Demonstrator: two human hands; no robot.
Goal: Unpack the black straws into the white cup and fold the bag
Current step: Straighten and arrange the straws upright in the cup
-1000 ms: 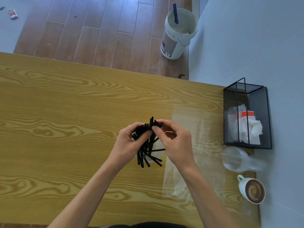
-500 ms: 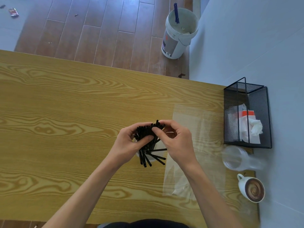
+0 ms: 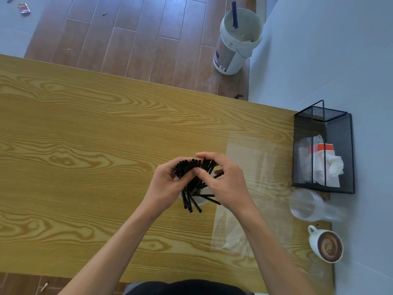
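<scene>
Two hands, left (image 3: 164, 188) and right (image 3: 225, 182), gripping many black straws (image 3: 191, 167), one white cup (image 3: 202, 201), one clear bag (image 3: 255, 167)

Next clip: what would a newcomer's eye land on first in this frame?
The bundle of black straws at the table's middle, gripped by the left hand and right hand over a mostly hidden white cup. Next, the empty clear bag lying flat to the right, and the black mesh basket at the table's right edge.
</scene>
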